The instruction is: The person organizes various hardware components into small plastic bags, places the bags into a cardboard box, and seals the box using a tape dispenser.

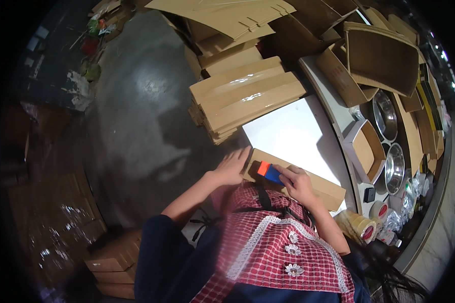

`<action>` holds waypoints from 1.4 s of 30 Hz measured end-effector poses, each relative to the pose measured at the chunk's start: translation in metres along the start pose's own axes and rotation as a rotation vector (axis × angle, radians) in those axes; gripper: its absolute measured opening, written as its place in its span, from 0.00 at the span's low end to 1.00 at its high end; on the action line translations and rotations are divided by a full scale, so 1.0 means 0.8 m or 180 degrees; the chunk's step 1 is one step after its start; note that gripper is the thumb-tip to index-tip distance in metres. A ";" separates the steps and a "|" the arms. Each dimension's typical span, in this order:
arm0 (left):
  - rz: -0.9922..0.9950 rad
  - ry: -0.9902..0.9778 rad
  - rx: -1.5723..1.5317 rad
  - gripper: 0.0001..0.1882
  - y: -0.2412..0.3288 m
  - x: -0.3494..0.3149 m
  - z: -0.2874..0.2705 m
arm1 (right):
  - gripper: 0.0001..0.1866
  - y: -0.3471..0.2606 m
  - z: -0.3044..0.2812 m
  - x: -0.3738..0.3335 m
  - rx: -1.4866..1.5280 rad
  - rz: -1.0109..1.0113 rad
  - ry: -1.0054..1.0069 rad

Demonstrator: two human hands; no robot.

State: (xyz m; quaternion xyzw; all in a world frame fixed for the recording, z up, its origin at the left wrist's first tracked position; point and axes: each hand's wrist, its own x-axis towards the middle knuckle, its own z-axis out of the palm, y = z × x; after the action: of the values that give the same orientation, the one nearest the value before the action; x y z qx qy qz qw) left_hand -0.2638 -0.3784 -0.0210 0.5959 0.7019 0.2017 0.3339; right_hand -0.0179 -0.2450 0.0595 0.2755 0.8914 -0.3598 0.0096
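Observation:
A long, narrow cardboard box (321,187) lies across the white tabletop (290,134), close in front of my apron. My left hand (229,167) rests against the box's left end, its fingers stretched out with nothing held in them. On the box's top sits a small block-shaped tool, blue with an orange end (273,174). My right hand (299,186) is closed on the blue part from the right, fingers pressing it to the cardboard. What the underside of this tool looks like is hidden.
Flattened cartons (247,98) are stacked beyond the box, touching the white surface. To the right stand an open hexagonal box (352,146), metal bowls (393,167), tape rolls (358,228) and a small black block (369,195). Larger open cartons (384,58) fill the far right.

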 end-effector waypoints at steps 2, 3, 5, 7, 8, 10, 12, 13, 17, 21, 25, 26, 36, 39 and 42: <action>0.0445 -0.0211 0.0282 0.51 0.022 -0.001 -0.023 | 0.26 0.000 0.000 -0.005 0.0141 -0.0061 0.0014; 0.0861 -0.0405 0.0543 0.54 0.027 0.002 -0.028 | 0.27 0.000 0.000 -0.008 0.0274 -0.0139 -0.0006; 0.1145 -0.0252 0.0882 0.54 0.010 0.015 -0.012 | 0.30 -0.011 -0.008 -0.009 -0.0048 -0.0253 -0.0050; 0.1698 0.0021 0.0864 0.56 0.001 0.034 -0.010 | 0.33 -0.010 -0.011 -0.005 -0.0356 -0.0341 -0.0087; 0.1849 0.0073 0.1096 0.60 -0.002 0.040 -0.011 | 0.36 -0.001 -0.010 -0.002 -0.0654 -0.0489 -0.0095; 0.1925 -0.0114 0.1346 0.61 -0.005 0.047 -0.020 | 0.43 0.008 -0.015 0.006 -0.1032 -0.0647 -0.0200; 0.2019 -0.0216 0.1474 0.63 -0.009 0.054 -0.026 | 0.43 0.003 -0.022 0.008 -0.0955 -0.0594 -0.0287; 0.2069 -0.0249 0.1479 0.63 -0.013 0.054 -0.031 | 0.43 0.001 -0.025 0.008 -0.0858 -0.0601 -0.0381; 0.1936 -0.0500 0.1536 0.65 -0.049 0.047 -0.057 | 0.41 0.021 -0.041 -0.012 -0.0864 -0.0716 -0.0288; 0.1877 -0.0536 0.1495 0.65 -0.065 0.043 -0.073 | 0.38 0.057 -0.091 -0.052 -0.1051 -0.0883 -0.0205; 0.1852 -0.0571 0.1479 0.64 -0.073 0.047 -0.071 | 0.35 0.109 -0.148 -0.114 -0.1212 -0.0896 -0.0169; 0.1800 -0.0557 0.1490 0.65 -0.073 0.049 -0.070 | 0.35 0.110 -0.160 -0.127 -0.1307 -0.0757 -0.0242; 0.1640 -0.0676 0.1647 0.65 -0.058 0.053 -0.078 | 0.36 0.156 -0.157 -0.167 -0.1750 -0.0461 -0.0369; 0.1624 -0.0697 0.1650 0.66 -0.058 0.053 -0.079 | 0.36 0.165 -0.142 -0.163 -0.1781 -0.0559 -0.0255; 0.1615 -0.0708 0.1679 0.66 -0.055 0.053 -0.079 | 0.34 0.164 -0.131 -0.159 -0.1902 -0.0462 -0.0317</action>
State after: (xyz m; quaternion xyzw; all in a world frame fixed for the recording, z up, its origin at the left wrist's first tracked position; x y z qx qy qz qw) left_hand -0.3422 -0.3394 -0.0163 0.8345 0.5193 0.0244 0.1826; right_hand 0.1741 -0.1615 0.0809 0.1781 0.9735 -0.0946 0.1082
